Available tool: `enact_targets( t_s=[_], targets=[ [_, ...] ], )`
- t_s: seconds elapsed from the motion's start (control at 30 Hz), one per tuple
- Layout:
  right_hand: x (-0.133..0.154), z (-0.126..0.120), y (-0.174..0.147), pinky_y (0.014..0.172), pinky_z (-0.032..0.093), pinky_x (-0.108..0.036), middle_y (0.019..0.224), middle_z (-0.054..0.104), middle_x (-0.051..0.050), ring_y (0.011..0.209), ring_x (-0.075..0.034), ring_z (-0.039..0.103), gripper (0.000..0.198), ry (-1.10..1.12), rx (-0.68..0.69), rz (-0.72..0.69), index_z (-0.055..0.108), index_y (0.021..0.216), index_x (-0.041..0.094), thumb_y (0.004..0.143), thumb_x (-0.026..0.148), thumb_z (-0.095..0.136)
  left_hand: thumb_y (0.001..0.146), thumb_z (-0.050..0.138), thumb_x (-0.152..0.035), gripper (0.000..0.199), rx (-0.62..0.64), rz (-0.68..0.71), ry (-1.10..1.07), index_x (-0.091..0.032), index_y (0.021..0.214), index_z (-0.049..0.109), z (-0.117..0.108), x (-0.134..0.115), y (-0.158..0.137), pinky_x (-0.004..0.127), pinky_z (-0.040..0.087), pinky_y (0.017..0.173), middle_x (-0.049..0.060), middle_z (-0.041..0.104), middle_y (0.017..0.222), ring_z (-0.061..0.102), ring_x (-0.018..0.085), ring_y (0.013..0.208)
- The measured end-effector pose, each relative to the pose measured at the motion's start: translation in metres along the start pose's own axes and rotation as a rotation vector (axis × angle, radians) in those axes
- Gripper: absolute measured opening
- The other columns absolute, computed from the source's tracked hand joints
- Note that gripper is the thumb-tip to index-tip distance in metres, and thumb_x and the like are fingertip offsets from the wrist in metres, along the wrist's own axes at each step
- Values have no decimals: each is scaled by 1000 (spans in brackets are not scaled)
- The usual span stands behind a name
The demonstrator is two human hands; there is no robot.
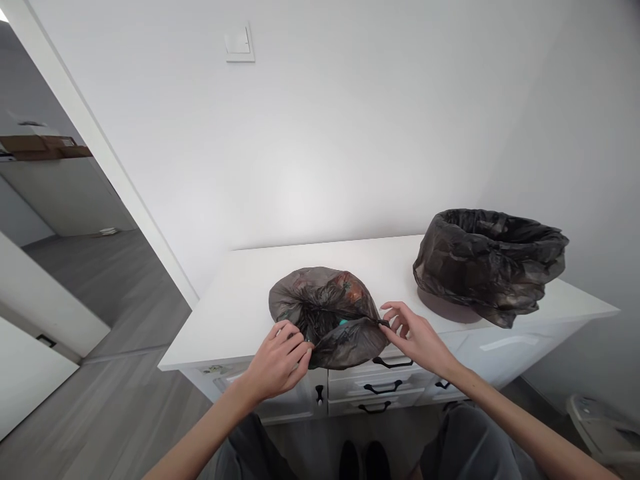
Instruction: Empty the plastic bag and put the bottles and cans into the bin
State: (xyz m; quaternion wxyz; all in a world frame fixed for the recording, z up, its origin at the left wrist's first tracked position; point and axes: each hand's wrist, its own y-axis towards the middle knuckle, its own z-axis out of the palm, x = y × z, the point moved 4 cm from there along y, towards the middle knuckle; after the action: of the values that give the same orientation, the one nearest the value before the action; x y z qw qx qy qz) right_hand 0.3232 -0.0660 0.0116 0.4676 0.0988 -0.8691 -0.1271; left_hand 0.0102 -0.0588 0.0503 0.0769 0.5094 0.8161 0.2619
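White wall (350,120) stands behind our cabinet (240,287). Near its right end, a black liner (465,267) hides most of a bin (445,307). Overhanging the front edge, a dark bag (345,343) is pinched by our left hand (280,360) and right hand (417,338); we barely discern its contents (353,287).

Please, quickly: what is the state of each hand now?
Left hand: holding the near edge of the filled bag.
Right hand: pinching the bag's corner.

left hand (281,360) curled, apparently pinching; right hand (416,338) pinches.
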Motion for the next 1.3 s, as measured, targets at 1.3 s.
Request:
enact_targets(
  t_s=[1.3],
  targets=[
    [-37, 11, 41, 55, 37, -27, 83, 66, -4, 61, -13, 49, 50, 455, -13, 214, 71, 99, 19, 88, 67, 64, 72, 55, 6, 72, 361, 54, 54, -20, 139, 54, 41, 36, 62, 50, 33, 120, 10, 68, 131, 62, 26, 123]
  ],
)
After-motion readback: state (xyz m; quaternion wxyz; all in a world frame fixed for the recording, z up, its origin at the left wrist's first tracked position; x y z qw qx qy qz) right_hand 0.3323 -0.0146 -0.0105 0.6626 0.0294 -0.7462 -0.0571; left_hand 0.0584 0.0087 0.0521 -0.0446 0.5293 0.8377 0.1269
